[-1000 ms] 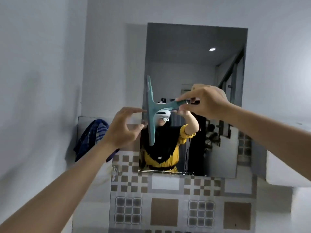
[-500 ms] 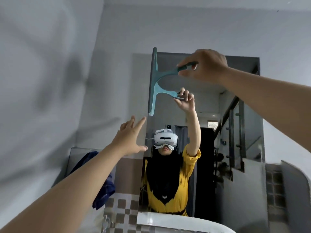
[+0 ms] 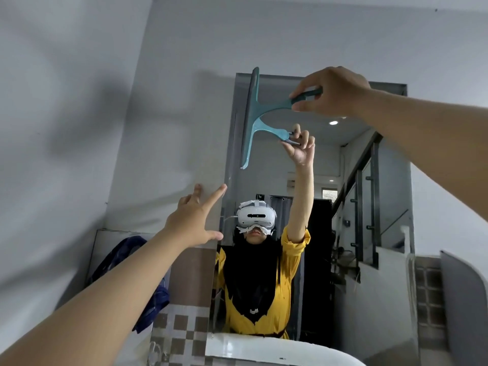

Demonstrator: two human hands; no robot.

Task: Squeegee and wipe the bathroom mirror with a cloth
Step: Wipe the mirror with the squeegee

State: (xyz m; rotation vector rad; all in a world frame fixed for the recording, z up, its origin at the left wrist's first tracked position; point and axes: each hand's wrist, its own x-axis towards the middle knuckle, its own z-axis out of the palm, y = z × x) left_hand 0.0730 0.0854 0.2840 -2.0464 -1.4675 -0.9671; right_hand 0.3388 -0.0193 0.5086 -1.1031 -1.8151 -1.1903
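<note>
Head view: your right hand (image 3: 334,91) grips the squeegee (image 3: 250,114), now raised to the mirror's (image 3: 369,180) top-left corner, ready to pull; your left hand (image 3: 194,220) stays open-fingered at its edge.

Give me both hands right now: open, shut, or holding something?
Left hand: open, fingers spread by the mirror edge.
Right hand: grips the teal squeegee handle.

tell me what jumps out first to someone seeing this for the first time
The teal squeegee, gripped by the right hand, stands on end against the top left corner of the mirror. Lower down, the left hand spreads its fingers at the mirror's left edge. A dark blue cloth hangs at lower left.
</note>
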